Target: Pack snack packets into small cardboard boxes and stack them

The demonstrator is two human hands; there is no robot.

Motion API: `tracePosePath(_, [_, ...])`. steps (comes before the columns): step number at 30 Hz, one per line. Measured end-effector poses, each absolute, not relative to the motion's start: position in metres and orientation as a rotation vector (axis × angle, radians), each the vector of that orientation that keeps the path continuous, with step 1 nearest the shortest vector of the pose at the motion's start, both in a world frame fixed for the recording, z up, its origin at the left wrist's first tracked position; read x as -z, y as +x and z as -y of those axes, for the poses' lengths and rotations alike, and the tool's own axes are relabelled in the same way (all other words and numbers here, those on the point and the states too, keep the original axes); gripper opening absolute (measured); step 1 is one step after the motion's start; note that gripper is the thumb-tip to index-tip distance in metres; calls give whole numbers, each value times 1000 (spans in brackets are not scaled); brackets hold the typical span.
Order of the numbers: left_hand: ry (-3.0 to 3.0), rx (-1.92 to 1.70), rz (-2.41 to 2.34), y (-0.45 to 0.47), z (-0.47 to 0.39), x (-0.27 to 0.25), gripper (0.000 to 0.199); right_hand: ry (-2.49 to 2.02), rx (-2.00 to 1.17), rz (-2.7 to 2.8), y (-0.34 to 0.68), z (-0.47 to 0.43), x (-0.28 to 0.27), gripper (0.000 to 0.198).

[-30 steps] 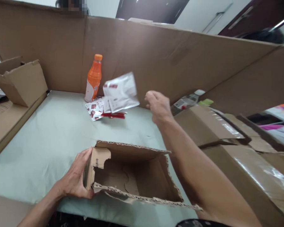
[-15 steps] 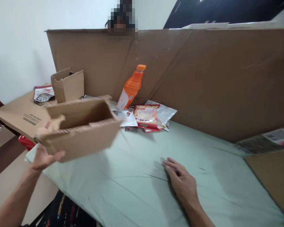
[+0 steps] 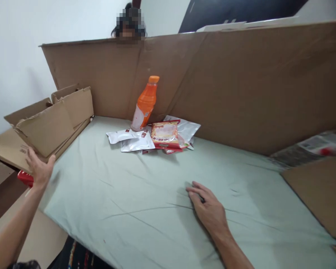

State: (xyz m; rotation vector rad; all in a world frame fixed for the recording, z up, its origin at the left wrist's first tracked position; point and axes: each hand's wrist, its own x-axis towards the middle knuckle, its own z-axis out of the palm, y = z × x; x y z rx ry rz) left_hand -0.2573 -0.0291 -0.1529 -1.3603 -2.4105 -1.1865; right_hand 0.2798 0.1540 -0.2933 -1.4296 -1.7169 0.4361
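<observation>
My left hand (image 3: 40, 166) is open at the lower left, its fingers spread by the near side of an open cardboard box (image 3: 49, 125). Whether the fingertips touch the box I cannot tell. The box rests on flat cardboard (image 3: 4, 147), against a second small cardboard box (image 3: 78, 102). On the green cloth (image 3: 145, 186) my right hand (image 3: 210, 207) rests with its fingers loosely stretched out. Beyond it lie white pouches (image 3: 137, 142) and a red-edged food packet (image 3: 165, 134). Behind them an orange drink bottle (image 3: 145, 102) leans against the tall cardboard panel.
A tall cardboard panel (image 3: 246, 86) runs along the back, with a person's head (image 3: 128, 24) above it. On the right are a brown cardboard piece (image 3: 319, 190) and a clear plastic wrapper (image 3: 310, 147). Something red (image 3: 25, 178) shows below the left cardboard.
The open box has moved left from above the cloth onto the flat cardboard, and my left hand has let go of it. The view has shifted slightly; my right hand stays on the cloth.
</observation>
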Motion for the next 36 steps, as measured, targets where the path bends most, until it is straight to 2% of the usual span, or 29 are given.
tracePosePath(2, [-1284, 1150, 2350, -226, 28, 170, 93, -1416, -442, 1723, 276, -153, 287, 35])
tracePosePath(5, [-1497, 1101, 2319, -198, 0, 185, 81, -1398, -472, 1765, 268, -154, 271, 31])
tracePosePath(9, [-1825, 1074, 2309, -192, -93, 173, 79, -1466, -470, 1780, 253, -151, 248, 25])
tracePosePath(13, [-2116, 995, 2312, -153, -194, 159, 66, -1573, -442, 1780, 241, -153, 228, 23])
tracePosePath(16, [-2277, 908, 2251, -107, -224, 166, 61, -1631, -396, 1779, 250, -154, 208, 25])
tracePosePath(20, [-2418, 836, 2129, -75, -207, 182, 58, -1662, -237, 1762, 306, -117, 161, 35])
tracePosePath(23, [-2478, 783, 2104, -72, -176, 191, 64, -1853, 228, 1639, 388, -78, 120, 52])
tracePosePath(25, [-2523, 752, 2098, -72, -152, 197, 70, -2103, 418, 1395, 445, -64, 102, 67])
tracePosePath(26, [-2550, 742, 2093, -71, -139, 199, 72, -2238, 417, 1287, 469, -61, 98, 68])
tracePosePath(30, [-2661, 764, 2057, -60, -97, 202, 74, -2392, 138, 1466, 500, -62, 97, 25])
tracePosePath(32, [-2710, 800, 2024, -52, -81, 197, 72, -2319, 159, 1581, 490, -64, 99, 25])
tracePosePath(36, [-2789, 853, 1978, -44, -64, 188, 70, -2452, 315, 1520, 477, -74, 96, 47])
